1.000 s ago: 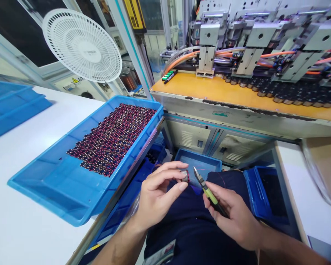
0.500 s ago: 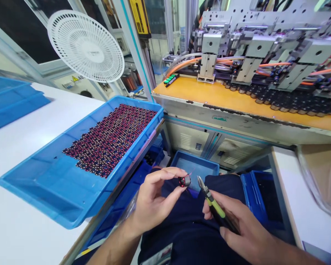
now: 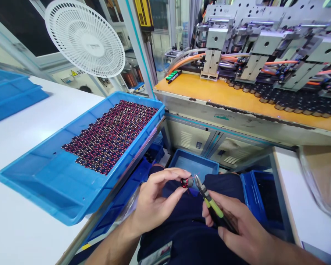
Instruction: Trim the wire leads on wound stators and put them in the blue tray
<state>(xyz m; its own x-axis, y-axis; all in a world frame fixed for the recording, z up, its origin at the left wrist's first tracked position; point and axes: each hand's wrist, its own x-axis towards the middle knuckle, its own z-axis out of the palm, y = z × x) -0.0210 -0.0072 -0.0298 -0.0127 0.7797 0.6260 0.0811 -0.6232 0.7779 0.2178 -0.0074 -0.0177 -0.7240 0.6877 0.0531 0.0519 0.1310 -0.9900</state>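
Observation:
Between thumb and fingertips, my left hand (image 3: 158,197) pinches a small motor stator (image 3: 187,182), a dark ring wound with red wire. A thin wire end sticks out from its right side. My right hand (image 3: 239,224) is wrapped round diagonal cutters (image 3: 213,206) with black and yellow-green handles. Their jaw tips sit right beside the stator, at the loose wire; whether the jaws touch the wire I cannot tell. To the left, a long blue tray (image 3: 46,195) holds many similar stators (image 3: 113,136) packed in rows.
A white fan (image 3: 85,38) stands behind the tray on the white table (image 3: 13,162). Ahead is a machine (image 3: 264,44) above an orange bench top (image 3: 187,82) with a row of dark cylindrical parts. A blue bin (image 3: 194,160) lies low beyond my knees; a clear-sided box (image 3: 322,176) is at right.
The cutters' tips have come up and left, close to the stator. My left hand has turned the stator slightly and shifted it a little right. The view has tilted slightly.

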